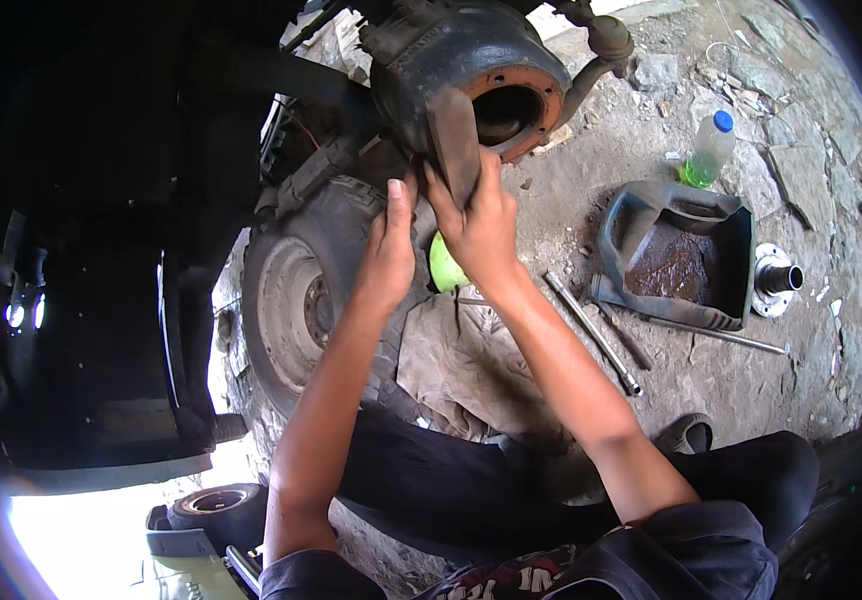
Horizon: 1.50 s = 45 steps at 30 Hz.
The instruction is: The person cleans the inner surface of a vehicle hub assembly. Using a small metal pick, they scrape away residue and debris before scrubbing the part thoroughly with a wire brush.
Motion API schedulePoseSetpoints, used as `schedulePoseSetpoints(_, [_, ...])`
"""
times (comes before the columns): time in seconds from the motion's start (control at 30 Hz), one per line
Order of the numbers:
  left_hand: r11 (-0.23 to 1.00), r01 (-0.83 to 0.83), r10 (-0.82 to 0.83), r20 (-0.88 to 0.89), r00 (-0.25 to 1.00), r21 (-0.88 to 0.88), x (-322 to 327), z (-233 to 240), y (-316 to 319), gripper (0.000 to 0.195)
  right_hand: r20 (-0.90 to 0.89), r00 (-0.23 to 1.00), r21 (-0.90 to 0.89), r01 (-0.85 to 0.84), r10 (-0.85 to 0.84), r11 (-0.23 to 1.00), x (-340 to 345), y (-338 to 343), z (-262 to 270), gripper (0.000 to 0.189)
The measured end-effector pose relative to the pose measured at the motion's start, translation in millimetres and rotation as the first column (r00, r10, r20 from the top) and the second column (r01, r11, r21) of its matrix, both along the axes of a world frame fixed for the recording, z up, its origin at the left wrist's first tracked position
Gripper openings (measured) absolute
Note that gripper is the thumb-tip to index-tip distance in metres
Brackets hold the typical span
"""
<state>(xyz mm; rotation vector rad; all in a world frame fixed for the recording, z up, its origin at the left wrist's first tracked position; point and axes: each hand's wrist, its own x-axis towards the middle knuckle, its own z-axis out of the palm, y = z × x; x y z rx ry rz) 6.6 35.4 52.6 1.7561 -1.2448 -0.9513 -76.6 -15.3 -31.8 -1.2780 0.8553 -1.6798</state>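
My right hand grips a flat brown bar, its material unclear, and its upper end overlaps the dark round steering-knuckle housing in view. Whether the bar touches the housing I cannot tell. An orange-red flange face with bolt holes rings the housing's dark bore. My left hand is raised just left of the bar, thumb up. Its other fingers are mostly hidden, so its hold is unclear. Below the hands lie a lime-green rounded object and a stained cloth.
A wheel with a tyre lies left. On the right are a cut-open plastic can with dark greasy residue, a flanged spindle, a metal bar and a blue-capped bottle. A rod joint projects beside the housing.
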Motion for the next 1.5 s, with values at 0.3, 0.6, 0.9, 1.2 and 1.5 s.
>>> schedulePoseSetpoints(0.3, [0.996, 0.078, -0.077, 0.030, 0.997, -0.039, -15.7, 8.7, -8.4, 0.082, -0.038, 0.997, -0.076, 0.062, -0.065, 0.995, 1.3, 7.5, -52.5, 0.051])
schedulePoseSetpoints(0.6, [0.995, 0.007, -0.016, 0.090, 0.996, 0.098, 17.7, -6.7, -8.7, 0.083, -0.057, 0.997, -0.103, 0.053, -0.059, 0.993, 10.8, 6.0, -32.1, 0.061])
schedulePoseSetpoints(0.9, [0.989, 0.151, -0.150, 0.161, 0.975, 0.005, 3.6, 4.0, -2.8, 0.091, 0.077, 0.991, 0.017, 0.112, -0.113, 0.994, -21.3, -27.1, 21.8, 0.051])
schedulePoseSetpoints(1.2, [0.991, 0.133, -0.135, 0.125, 0.983, 0.028, -7.2, 10.9, -0.2, 0.089, 0.143, 0.983, 0.111, 0.102, -0.118, 0.989, -30.4, -32.5, 25.4, 0.038])
schedulePoseSetpoints(1.5, [0.997, 0.079, -0.080, 0.037, 0.996, 0.017, -12.5, 13.3, -1.5, 0.089, 0.005, 0.987, 0.055, 0.161, -0.161, 0.985, -31.1, -26.5, 9.1, 0.041])
